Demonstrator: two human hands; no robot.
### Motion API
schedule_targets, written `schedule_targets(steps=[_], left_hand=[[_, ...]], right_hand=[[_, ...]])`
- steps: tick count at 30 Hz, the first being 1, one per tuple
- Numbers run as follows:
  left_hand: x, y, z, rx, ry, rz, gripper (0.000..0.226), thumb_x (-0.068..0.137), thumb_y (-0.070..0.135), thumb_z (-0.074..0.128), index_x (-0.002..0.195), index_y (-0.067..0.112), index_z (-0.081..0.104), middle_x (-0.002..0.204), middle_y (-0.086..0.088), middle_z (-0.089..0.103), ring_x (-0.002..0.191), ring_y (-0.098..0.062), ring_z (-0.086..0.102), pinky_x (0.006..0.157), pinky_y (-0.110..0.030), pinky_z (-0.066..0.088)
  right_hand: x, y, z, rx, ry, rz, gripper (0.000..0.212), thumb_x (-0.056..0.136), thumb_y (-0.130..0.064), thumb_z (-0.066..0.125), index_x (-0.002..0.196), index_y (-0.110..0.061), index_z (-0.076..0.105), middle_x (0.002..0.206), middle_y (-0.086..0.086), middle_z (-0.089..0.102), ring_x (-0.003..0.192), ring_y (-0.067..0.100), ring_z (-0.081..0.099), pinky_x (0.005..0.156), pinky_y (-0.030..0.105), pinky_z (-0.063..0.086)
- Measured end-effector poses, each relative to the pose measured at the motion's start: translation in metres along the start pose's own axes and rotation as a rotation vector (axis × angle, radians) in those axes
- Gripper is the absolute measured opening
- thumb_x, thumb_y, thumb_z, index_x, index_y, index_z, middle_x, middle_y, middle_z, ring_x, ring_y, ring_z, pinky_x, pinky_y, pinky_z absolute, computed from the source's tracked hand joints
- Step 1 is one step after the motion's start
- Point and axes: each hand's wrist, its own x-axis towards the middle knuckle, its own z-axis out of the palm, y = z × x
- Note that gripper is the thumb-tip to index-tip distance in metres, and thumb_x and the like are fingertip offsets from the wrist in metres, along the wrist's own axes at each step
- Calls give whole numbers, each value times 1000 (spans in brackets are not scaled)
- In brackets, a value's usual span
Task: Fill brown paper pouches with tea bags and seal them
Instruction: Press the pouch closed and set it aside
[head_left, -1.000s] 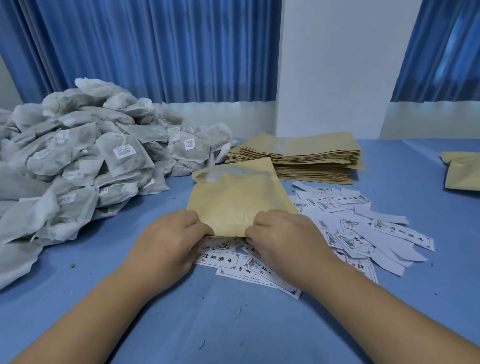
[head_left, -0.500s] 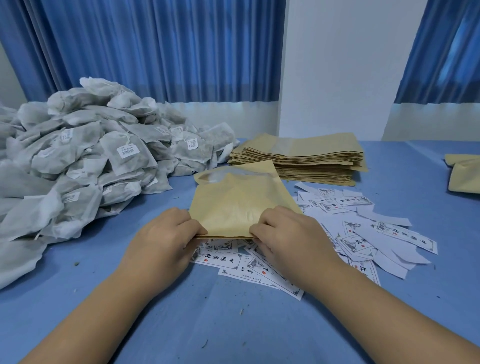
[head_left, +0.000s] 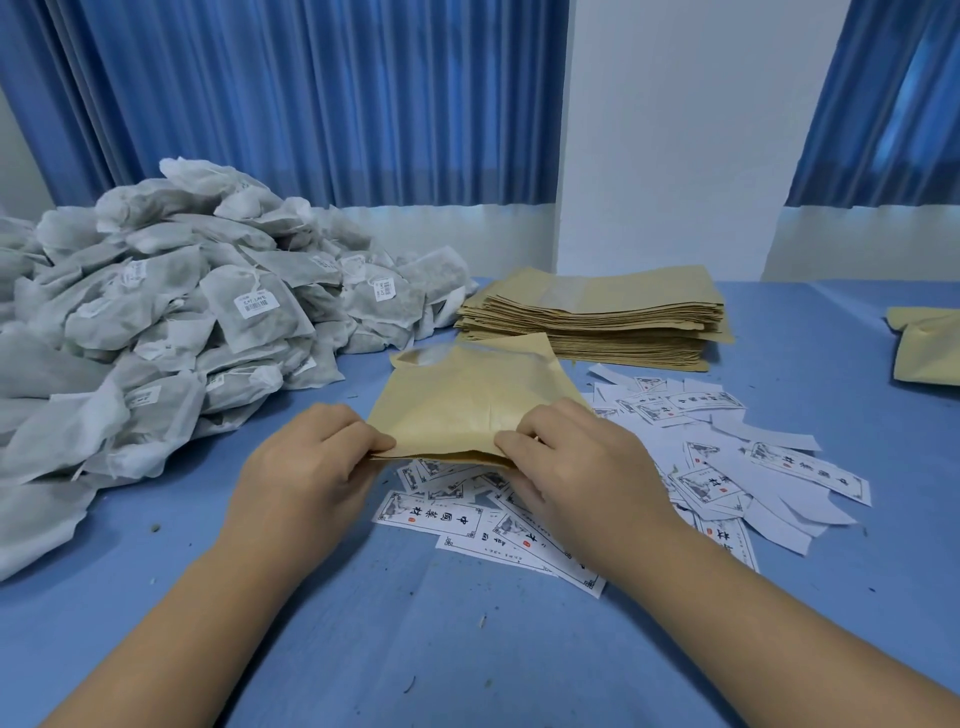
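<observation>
A brown paper pouch (head_left: 467, 400) lies bulging at the table's middle, its near edge lifted off the surface. My left hand (head_left: 306, 467) pinches that edge at its left corner. My right hand (head_left: 582, 467) pinches it at the right corner. A big heap of grey-white tea bags (head_left: 171, 332) with small labels fills the left side. Behind the pouch sits a flat stack of brown pouches (head_left: 602, 322). What is inside the held pouch is hidden.
White printed paper labels (head_left: 691, 457) lie scattered on the blue table (head_left: 415, 649) under and to the right of my hands. Another brown pouch (head_left: 924, 343) rests at the far right edge. Blue curtains (head_left: 322, 98) and a white wall (head_left: 685, 130) stand behind.
Both hands have stayed on the pouch's near edge. The edge has lifted slightly and the fingers have shifted a little along it.
</observation>
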Motion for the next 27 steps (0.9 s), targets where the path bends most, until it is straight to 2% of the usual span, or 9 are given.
schedule_targets(steps=[5,8,12,17,22,26,27], left_hand=[[-1,-4,0,6,2,-29,10,76,8,64,75,4,73,68,-3,59,70,-15,45,48,-34,49],[-2,-5,0,5,-30,-30,7,72,5,65,74,4,72,67,-3,59,69,-14,45,46,-35,49],[0,-2,-3,49,-83,38,2,71,5,66,72,5,67,69,-4,58,65,-24,53,44,-38,46],[5,7,-1,129,-155,173,9,66,5,67,74,9,67,71,-4,60,59,-30,54,49,-37,43],[5,8,4,124,-167,166,23,58,-5,83,66,8,67,64,-4,58,55,-30,55,47,-35,40],[6,12,5,179,-189,165,5,72,5,62,72,10,63,69,-4,57,59,-30,54,51,-35,40],[7,15,5,192,-195,163,9,76,11,55,74,11,64,71,-3,58,60,-29,54,52,-35,40]], right_hand=[[-1,1,1,-14,-9,-30,27,49,2,82,70,-13,73,64,0,58,55,21,52,43,23,35],[-2,0,2,-23,-30,-32,28,46,1,83,68,-14,73,61,-1,58,53,20,52,43,22,34],[-3,1,3,-23,-47,-15,27,46,1,83,65,-15,72,58,-3,55,52,19,50,41,22,34],[-2,2,4,-39,-41,-7,25,44,0,82,59,-16,69,55,-3,52,51,19,49,40,21,31],[-1,0,4,-46,-41,-19,24,42,0,79,55,-16,68,54,-4,51,50,19,49,41,20,27],[-1,-1,4,-49,-66,-14,24,42,-1,79,55,-17,67,53,-5,51,50,18,49,41,20,27],[-1,-1,4,-53,-69,-10,24,42,-1,80,55,-17,67,53,-5,50,50,18,49,42,20,26]])
